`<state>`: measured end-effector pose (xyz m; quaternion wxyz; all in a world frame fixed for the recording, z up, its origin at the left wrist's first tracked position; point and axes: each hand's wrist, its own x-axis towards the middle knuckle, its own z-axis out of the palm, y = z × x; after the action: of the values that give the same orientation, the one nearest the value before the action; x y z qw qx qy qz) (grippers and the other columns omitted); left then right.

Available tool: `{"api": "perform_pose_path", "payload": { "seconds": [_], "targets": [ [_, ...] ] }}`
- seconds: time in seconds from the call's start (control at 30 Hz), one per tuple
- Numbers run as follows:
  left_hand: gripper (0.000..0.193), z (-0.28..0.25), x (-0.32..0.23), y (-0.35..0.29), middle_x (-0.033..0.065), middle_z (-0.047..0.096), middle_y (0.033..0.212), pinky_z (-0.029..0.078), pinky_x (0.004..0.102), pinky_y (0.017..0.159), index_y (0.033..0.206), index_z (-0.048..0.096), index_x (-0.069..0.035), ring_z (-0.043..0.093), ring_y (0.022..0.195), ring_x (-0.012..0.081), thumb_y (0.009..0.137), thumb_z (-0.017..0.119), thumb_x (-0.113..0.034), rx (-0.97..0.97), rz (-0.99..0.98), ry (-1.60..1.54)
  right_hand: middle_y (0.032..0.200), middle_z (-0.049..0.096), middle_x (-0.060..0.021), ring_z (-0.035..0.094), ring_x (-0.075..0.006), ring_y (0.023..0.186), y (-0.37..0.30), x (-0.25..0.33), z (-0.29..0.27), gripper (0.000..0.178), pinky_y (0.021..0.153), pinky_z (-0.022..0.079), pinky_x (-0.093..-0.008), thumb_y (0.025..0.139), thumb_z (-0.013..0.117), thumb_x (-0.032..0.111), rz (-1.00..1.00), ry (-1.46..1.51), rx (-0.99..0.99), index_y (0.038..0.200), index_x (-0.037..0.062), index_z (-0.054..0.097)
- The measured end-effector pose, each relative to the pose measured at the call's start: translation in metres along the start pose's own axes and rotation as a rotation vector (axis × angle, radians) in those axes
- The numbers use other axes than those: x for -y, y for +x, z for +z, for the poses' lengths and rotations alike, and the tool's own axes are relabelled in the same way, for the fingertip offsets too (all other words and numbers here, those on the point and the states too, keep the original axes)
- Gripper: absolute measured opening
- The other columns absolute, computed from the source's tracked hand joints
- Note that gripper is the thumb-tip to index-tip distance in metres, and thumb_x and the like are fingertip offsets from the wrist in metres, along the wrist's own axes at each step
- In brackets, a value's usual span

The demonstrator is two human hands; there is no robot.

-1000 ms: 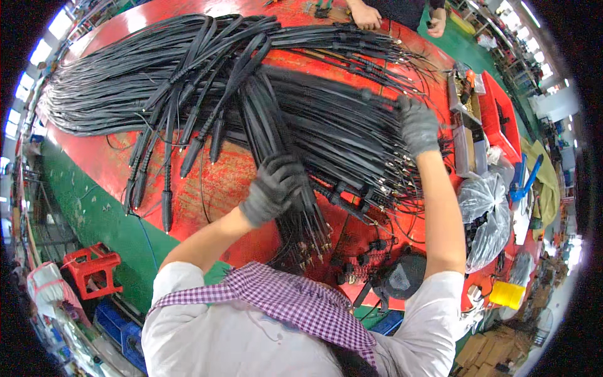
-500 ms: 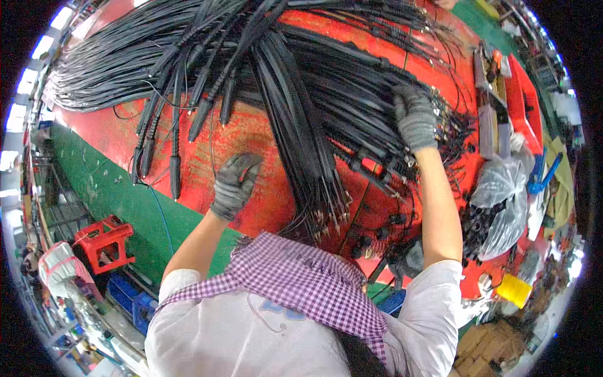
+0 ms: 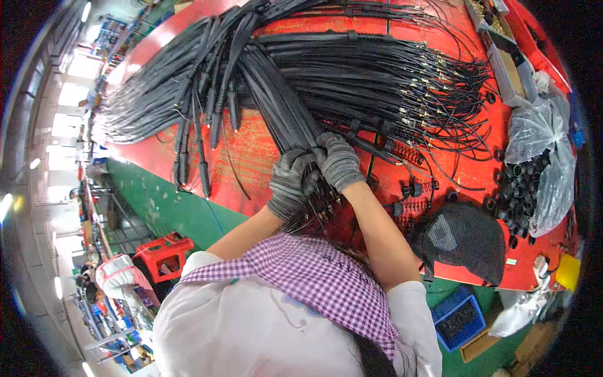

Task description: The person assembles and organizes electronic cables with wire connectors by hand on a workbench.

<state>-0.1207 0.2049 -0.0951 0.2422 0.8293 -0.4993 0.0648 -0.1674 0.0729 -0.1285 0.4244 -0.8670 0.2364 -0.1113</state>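
Both hands wear grey knit gloves and are together near the table's front edge. My left hand (image 3: 291, 183) is closed around the near end of a slanting bundle of black cables (image 3: 279, 100). On the bundle's other side my right hand (image 3: 340, 162) grips it too, its fingers wrapped over the top. Metal cable tips poke out below and between the gloves; the fingers partly hide them. Behind lies a broad pile of black cables (image 3: 352, 78), with metal fittings and thin wires fanned out at its right end.
The red table (image 3: 242, 141) has several cables with ribbed sleeves hanging toward its left edge. At right are black springs (image 3: 408, 152), a black mesh cap (image 3: 465, 242), loose black rings (image 3: 522, 191), a clear plastic bag (image 3: 537, 129) and a grey bin (image 3: 505, 69). A blue crate (image 3: 460, 319) stands below.
My right hand has come off the big cable pile, moving nearer and left to the slanting bundle. My left hand has moved right and closed on it. The whole view has shifted.
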Motion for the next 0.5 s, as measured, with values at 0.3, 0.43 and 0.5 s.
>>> {"api": "perform_pose_path", "payload": {
  "seconds": [0.3, 0.43, 0.5],
  "targets": [
    [0.035, -0.007, 0.014, 0.031, 0.0114, 0.056, 0.095, 0.048, 0.0371, 0.077, 0.111, 0.042, -0.003, 0.057, 0.084, 0.0259, 0.078, 0.055, -0.008, 0.075, -0.625, -1.037, 0.097, 0.058, -0.0175, 0.055, -0.0326, 0.090, -0.015, -0.035, -0.006, 0.024, 0.075, 0.045, -0.0370, 0.080, 0.053, 0.020, -0.033, 0.486, -0.179, 0.097, 0.0039, 0.058],
    [0.033, -0.024, 0.012, 0.038, 0.0114, 0.057, 0.096, 0.051, 0.0365, 0.073, 0.109, 0.045, -0.004, 0.059, 0.082, 0.0233, 0.078, 0.056, -0.009, 0.290, -1.098, -1.534, 0.084, 0.060, -0.0181, 0.057, -0.0333, 0.083, -0.037, -0.026, -0.017, 0.024, 0.073, 0.045, -0.0376, 0.080, 0.053, 0.024, -0.055, 0.227, -0.191, 0.094, 0.0050, 0.060],
    [0.027, -0.020, 0.023, 0.028, 0.0125, 0.057, 0.101, 0.050, 0.0347, 0.075, 0.107, 0.049, -0.003, 0.059, 0.086, 0.0238, 0.081, 0.053, -0.009, 0.405, -1.049, -1.545, 0.087, 0.060, -0.0173, 0.057, -0.0337, 0.084, -0.042, 0.001, -0.027, 0.032, 0.074, 0.045, -0.0383, 0.077, 0.057, 0.032, -0.063, 0.237, -0.122, 0.095, 0.0059, 0.060]
  ]
}}
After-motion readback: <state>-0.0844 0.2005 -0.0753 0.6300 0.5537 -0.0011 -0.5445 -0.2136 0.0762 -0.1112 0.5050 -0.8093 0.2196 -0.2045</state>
